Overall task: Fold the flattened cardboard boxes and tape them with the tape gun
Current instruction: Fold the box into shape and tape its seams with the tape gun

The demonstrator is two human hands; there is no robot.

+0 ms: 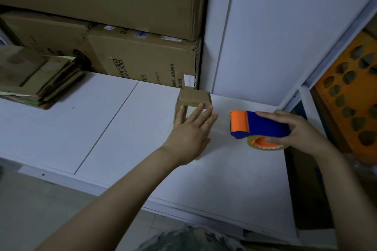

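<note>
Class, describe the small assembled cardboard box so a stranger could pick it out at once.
Start at the white table. At its back, before the printed carton, stands the small box, just beyond the left hand. Unlike the flattened boxes piled left, it is folded up, and far smaller than that carton.

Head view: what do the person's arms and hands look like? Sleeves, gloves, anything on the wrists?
The left hand and right hand are bare, with no gloves. The left forearm and right forearm are bare as far as the frame shows: no sleeve, watch or wristband. No cables or markings. A camouflage-patterned garment shows at the bottom edge, probably the person's clothing.
</note>
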